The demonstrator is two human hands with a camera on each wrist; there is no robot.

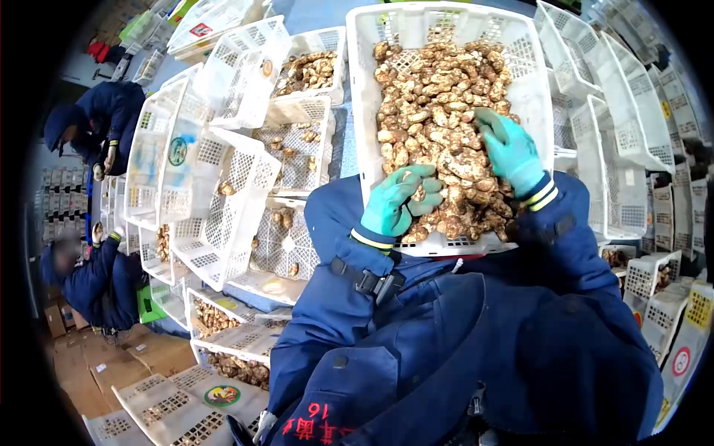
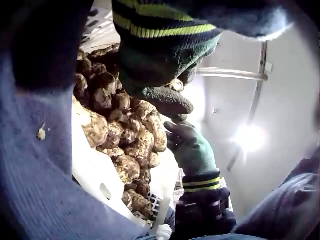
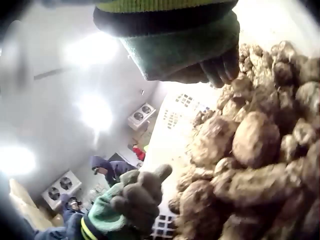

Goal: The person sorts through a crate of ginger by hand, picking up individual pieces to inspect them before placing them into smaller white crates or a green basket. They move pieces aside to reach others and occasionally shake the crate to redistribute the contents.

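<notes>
A white crate (image 1: 358, 97) on the person's lap holds a heap of knobbly brown and cream lumps (image 1: 439, 111). The gloved left hand (image 1: 390, 202) is over the heap's near left part, fingers curled round a small lump (image 1: 419, 193). In the left wrist view, a pale lump (image 2: 175, 85) shows by the fingers of that hand (image 2: 155, 70). On the heap's right side rests the gloved right hand (image 1: 515, 154), fingers relaxed. The right wrist view shows this hand (image 3: 185, 55) with its fingertips at the lumps (image 3: 255, 140); its palm side is hidden.
White crates with some lumps (image 1: 309, 74) stand at the left, beside stacked empty crates (image 1: 223, 201). More crates (image 1: 621, 156) line the right. Two people in dark blue work clothes (image 1: 111, 111) are at the far left, near cardboard (image 1: 97, 364) on the floor.
</notes>
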